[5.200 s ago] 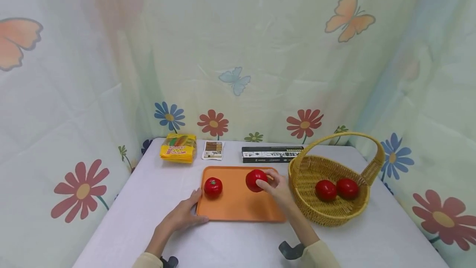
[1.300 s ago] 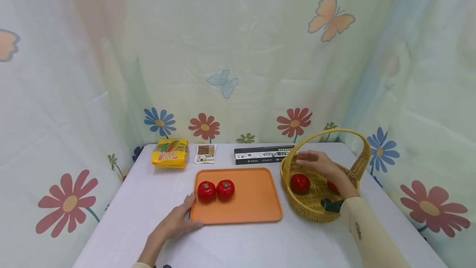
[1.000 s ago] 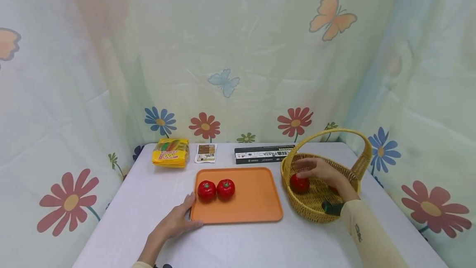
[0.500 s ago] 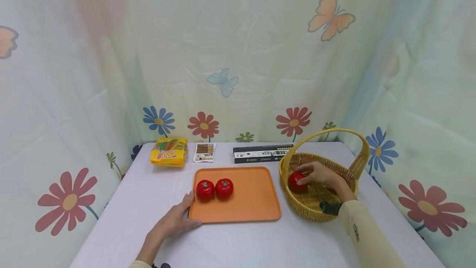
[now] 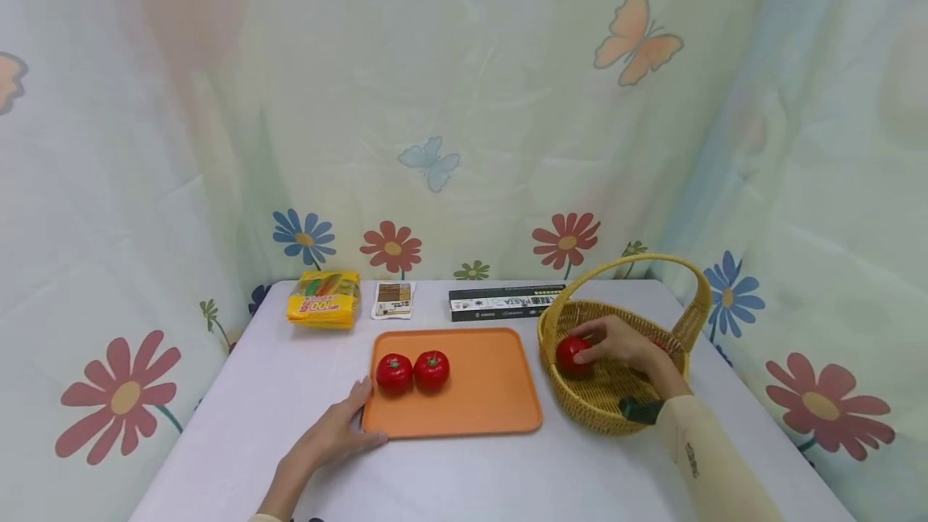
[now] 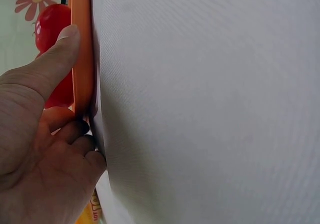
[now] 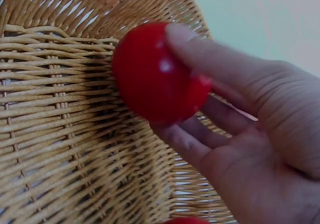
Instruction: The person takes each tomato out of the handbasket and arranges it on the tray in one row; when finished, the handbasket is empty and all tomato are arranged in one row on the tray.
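Your right hand [image 5: 615, 342] hides most of a second tomato [image 7: 187, 220] in the basket [image 5: 590, 419], and the right wrist view's bottom edge trims it. The head view crops both your sleeves [image 5: 714, 461]. You cannot read the small packet's [image 5: 394, 301] fine print.

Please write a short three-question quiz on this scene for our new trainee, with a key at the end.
1. How many tomatoes are on the orange tray?
2. True or false: the right hand is gripping the basket's handle.
3. Which of these lies nearest the yellow packet: (a) the black-and-white box, (b) the small sachet, (c) the basket?

Key: 1. Two. 2. False; it holds another tomato inside the basket. 3. b.
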Action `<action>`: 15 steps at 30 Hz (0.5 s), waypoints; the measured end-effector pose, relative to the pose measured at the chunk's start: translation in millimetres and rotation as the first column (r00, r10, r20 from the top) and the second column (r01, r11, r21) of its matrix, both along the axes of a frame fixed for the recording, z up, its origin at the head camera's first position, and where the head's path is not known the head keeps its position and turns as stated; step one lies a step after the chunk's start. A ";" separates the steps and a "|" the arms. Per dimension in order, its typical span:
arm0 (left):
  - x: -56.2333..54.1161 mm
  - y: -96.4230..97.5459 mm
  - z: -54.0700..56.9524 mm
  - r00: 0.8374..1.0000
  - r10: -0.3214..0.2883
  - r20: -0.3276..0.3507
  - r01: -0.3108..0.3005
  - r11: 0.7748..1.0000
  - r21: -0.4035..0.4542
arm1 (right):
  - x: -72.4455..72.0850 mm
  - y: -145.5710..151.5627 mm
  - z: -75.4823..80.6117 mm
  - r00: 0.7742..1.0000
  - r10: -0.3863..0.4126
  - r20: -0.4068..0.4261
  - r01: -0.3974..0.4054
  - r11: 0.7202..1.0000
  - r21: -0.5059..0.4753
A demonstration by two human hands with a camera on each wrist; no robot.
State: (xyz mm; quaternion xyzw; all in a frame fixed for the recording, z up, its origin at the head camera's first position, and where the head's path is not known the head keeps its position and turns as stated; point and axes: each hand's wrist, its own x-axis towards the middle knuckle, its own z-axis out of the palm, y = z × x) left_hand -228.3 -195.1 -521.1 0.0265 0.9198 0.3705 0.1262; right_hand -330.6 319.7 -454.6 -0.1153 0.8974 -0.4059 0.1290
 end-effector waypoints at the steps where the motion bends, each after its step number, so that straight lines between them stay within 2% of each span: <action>1: 0.1 -0.4 -0.2 1.000 -0.002 -0.002 0.002 1.000 0.001 | 2.0 -0.6 1.7 1.000 -0.011 -0.015 0.011 1.000 -0.006; 5: -0.8 -0.1 -0.6 1.000 -0.004 -0.002 0.004 1.000 0.001 | 17.0 0.4 11.8 0.994 -0.074 -0.075 0.065 0.992 -0.108; 8: -1.9 0.4 -0.2 1.000 -0.007 -0.003 0.007 1.000 -0.004 | 36.6 3.1 17.8 0.984 -0.122 -0.131 0.089 0.969 -0.229; 12: -1.4 -0.7 1.2 1.000 -0.015 -0.007 0.015 1.000 -0.004 | 68.1 0.3 19.2 0.981 -0.128 -0.147 0.053 0.900 -0.434; 15: 0.1 -1.2 2.5 1.000 -0.017 -0.009 0.017 1.000 -0.003 | 87.2 -11.8 17.7 0.992 -0.059 -0.113 -0.015 0.828 -0.560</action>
